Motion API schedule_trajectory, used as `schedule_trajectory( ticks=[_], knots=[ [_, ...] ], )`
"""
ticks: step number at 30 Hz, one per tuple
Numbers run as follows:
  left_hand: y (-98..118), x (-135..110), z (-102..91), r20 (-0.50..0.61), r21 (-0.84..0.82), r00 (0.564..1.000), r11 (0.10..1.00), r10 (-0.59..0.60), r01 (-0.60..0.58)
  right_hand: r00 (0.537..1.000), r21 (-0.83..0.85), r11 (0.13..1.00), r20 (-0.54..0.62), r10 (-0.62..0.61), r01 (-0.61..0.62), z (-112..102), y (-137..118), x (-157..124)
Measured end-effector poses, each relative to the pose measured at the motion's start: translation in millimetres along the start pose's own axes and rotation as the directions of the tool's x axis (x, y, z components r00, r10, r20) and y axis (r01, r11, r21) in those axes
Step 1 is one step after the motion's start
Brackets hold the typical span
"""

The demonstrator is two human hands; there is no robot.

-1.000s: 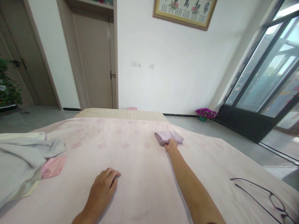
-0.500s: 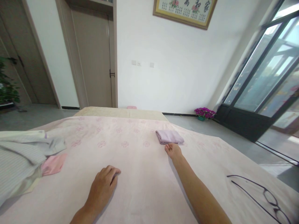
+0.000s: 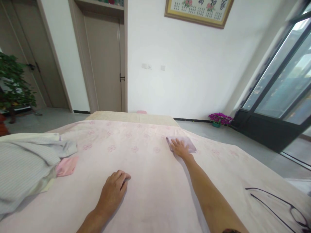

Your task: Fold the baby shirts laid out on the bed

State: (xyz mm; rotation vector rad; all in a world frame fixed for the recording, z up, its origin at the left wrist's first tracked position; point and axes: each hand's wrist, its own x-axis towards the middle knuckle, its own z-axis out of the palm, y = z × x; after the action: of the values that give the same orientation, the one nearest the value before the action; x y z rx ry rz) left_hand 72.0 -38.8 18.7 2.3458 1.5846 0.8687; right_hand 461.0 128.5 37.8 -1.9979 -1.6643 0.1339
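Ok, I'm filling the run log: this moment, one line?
Right hand: on folded lilac cloth | Left hand: on pale-pink floral sheet

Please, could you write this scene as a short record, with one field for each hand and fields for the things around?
Right hand: spread on top of a folded purple cloth
Left hand: resting on the pink sheet, loosely curled, nothing visible in it
Left side: heap of clothes, a pink cloth at its edge
Right side: glasses, arms unfolded, partly out of view
Floor: purple flowers in a pot
Wall: framed picture, top cut off
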Motion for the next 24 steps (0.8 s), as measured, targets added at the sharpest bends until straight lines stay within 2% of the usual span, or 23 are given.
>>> schedule_trajectory(
  ticks=[4, 11, 14, 19, 24],
  knots=[
    [-1, 0, 0.7, 0.019, -0.001, 1.000, 1.000, -0.008, 0.008, 0.997, -0.053, 0.997, 0.053, -0.058, 0.061, 22, 20, 1],
    [0, 0, 0.6, 0.013, 0.023, 1.000, 1.000, 0.008, -0.008, 0.997, -0.124, 0.991, 0.057, -0.052, 0.059, 20, 20, -7],
    [1, 0, 0.5, 0.017, 0.044, 1.000, 0.999, 0.000, 0.000, 0.999, -0.230, 0.973, 0.053, -0.011, 0.023, 25, 9, -26],
    [4, 0, -0.1, 0.003, 0.093, 1.000, 0.996, -0.005, 0.004, 0.996, -0.381, 0.922, 0.037, 0.085, -0.065, 35, -17, -75],
    [0, -2, 5.9, -0.051, 0.182, 0.999, 0.983, -0.013, 0.022, 0.983, -0.439, 0.897, 0.180, 0.035, 0.049, 31, -28, -119]
  ],
)
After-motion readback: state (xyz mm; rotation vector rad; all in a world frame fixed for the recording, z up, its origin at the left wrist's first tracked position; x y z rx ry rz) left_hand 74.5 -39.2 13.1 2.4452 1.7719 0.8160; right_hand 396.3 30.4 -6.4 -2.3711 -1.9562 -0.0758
